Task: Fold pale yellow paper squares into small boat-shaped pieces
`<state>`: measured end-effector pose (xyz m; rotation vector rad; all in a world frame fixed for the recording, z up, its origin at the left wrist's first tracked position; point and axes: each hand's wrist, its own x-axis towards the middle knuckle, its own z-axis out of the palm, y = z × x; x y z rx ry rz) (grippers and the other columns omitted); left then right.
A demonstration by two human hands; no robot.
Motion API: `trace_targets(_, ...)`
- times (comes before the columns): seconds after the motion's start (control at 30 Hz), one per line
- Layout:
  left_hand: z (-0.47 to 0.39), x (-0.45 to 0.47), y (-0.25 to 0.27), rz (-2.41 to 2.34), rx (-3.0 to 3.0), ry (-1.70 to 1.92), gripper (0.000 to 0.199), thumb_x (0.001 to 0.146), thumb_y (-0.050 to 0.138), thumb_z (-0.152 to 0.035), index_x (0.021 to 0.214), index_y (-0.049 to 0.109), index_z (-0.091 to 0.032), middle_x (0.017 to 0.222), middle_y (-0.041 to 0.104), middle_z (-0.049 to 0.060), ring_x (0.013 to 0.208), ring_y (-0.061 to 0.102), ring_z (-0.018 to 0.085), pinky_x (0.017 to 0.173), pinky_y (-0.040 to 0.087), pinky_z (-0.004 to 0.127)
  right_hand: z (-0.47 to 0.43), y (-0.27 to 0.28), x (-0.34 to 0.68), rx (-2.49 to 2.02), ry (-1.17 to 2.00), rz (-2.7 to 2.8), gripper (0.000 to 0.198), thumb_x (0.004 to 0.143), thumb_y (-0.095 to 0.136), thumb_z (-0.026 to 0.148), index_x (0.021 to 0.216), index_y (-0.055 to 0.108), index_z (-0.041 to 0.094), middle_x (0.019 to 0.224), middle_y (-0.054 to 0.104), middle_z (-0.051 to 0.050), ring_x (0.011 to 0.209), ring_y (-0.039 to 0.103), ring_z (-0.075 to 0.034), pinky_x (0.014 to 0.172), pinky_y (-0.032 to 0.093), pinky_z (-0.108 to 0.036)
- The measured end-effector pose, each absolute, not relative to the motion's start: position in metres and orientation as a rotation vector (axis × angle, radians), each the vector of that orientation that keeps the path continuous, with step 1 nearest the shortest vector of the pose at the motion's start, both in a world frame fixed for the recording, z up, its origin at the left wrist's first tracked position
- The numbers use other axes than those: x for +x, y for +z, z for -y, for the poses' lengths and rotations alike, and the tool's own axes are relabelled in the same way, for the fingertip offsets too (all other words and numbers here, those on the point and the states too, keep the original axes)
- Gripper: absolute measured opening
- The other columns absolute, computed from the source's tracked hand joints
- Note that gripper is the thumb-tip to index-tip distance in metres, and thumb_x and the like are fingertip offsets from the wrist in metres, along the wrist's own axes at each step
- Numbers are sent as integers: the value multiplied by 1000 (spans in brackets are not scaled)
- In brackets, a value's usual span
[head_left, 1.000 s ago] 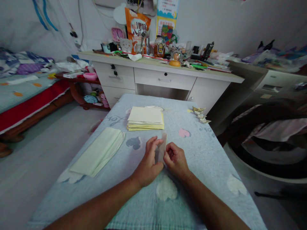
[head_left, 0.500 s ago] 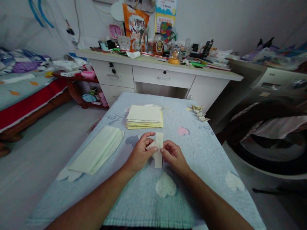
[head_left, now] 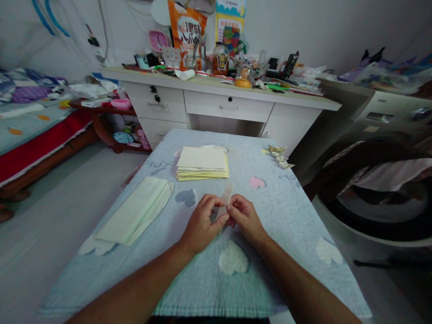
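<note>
A small folded strip of pale paper (head_left: 227, 192) is held upright and tilted between my two hands, above the cloth-covered table (head_left: 280, 252). My left hand (head_left: 204, 220) is closed on its left side, with thumb and forefinger at the paper. On the other side my right hand (head_left: 245, 217) pinches its edge between thumb and fingers. Both thumbs nearly meet low on the strip, and the fingers hide much of it. Beyond the hands lies a stack of cream and yellow paper sheets (head_left: 201, 158). To the left rests a larger folded pale green paper (head_left: 135, 209).
Small folded paper pieces (head_left: 281, 157) lie at the table's far right corner. A white desk (head_left: 209, 103) crowded with jars and bags stands behind the table. At right is a washing machine (head_left: 388, 110); at left, a bed (head_left: 37, 130).
The paper strip has turned from lying nearly flat and straight to a slanted, more edge-on pose, its top leaning right. My fingers have closed in around it, and its left flap no longer shows.
</note>
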<state>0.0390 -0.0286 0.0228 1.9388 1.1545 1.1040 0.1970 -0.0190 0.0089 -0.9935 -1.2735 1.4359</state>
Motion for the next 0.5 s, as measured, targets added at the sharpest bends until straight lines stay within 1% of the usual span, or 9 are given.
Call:
trace_targets(0.07,26,38,17,-1084,1804,1063,16,84,61,-27,98,58,-19,96,59,4,89,58,17,79,48,28,20,9,197,-976,1435,1291,28,81,64,43,78,51,18,59,54,5,45,47,-6,42,37,-16)
trace_targets(0.23,21,36,8,-1000,1566,1011,20,84,61,-29,102,61,-20,98,64,4,91,62,18,81,48,28,18,8,197,-995,1432,1276,30,79,67,43,78,50,18,57,53,6,45,48,-6,42,37,-16)
trace_targets(0.4,19,36,6,-909,1431,1055,20,82,64,-30,99,64,-19,100,64,5,97,61,19,85,48,29,15,5,196,-998,1434,1275,31,78,68,43,78,49,19,55,52,7,43,48,-6,41,35,-16)
trace_targets(0.5,18,37,5,-876,1328,1071,22,79,67,-29,98,64,-18,99,63,5,94,62,18,84,49,29,15,5,196,-975,1443,1287,30,79,68,43,78,49,19,56,52,7,44,48,-6,41,35,-16)
